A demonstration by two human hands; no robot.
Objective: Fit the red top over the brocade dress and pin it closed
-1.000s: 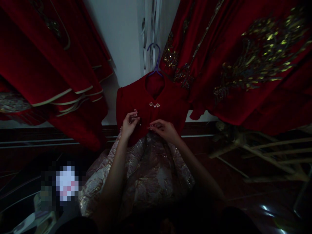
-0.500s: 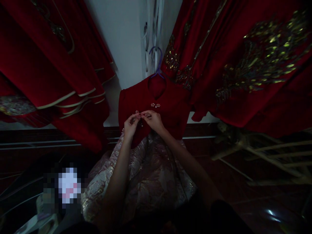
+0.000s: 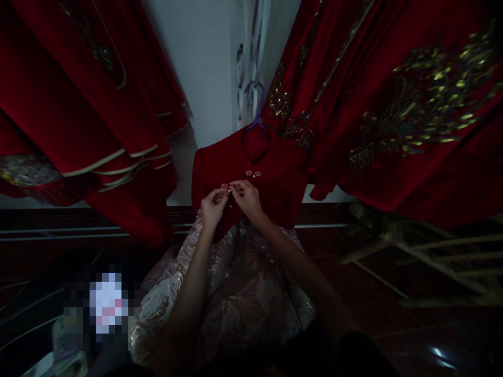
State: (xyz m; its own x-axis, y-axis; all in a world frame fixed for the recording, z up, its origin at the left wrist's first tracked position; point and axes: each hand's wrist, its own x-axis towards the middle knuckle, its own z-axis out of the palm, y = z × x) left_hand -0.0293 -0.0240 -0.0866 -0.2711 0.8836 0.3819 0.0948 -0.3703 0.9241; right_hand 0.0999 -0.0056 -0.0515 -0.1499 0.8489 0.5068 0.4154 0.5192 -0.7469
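Observation:
A red sleeveless top [image 3: 275, 178] hangs on a purple hanger [image 3: 259, 118]. Below it spreads a pinkish, shiny brocade skirt [image 3: 251, 272]; whether the two are joined is too dark to tell. A beaded flower fastener [image 3: 253, 174] sits under the neckline. Lower on the front, my left hand [image 3: 213, 207] and my right hand [image 3: 247, 199] meet fingertip to fingertip at a second beaded fastener [image 3: 224, 186]. Both hands are closed in a pinch on it, and the fingers hide most of it. A small dangling bead shows just below.
Red garments with pale trim [image 3: 129, 152] hang at left. On the right hang red garments with gold sequins [image 3: 436, 99]. White scrolled metalwork [image 3: 255, 47] stands behind the hanger. A wooden frame [image 3: 424, 251] is at lower right, and a blurred-out pale patch [image 3: 108, 303] at lower left.
The whole view has shifted slightly, so things sit a little lower. My fingertips have moved slightly against each other at the fastener; both hands stay pinched there.

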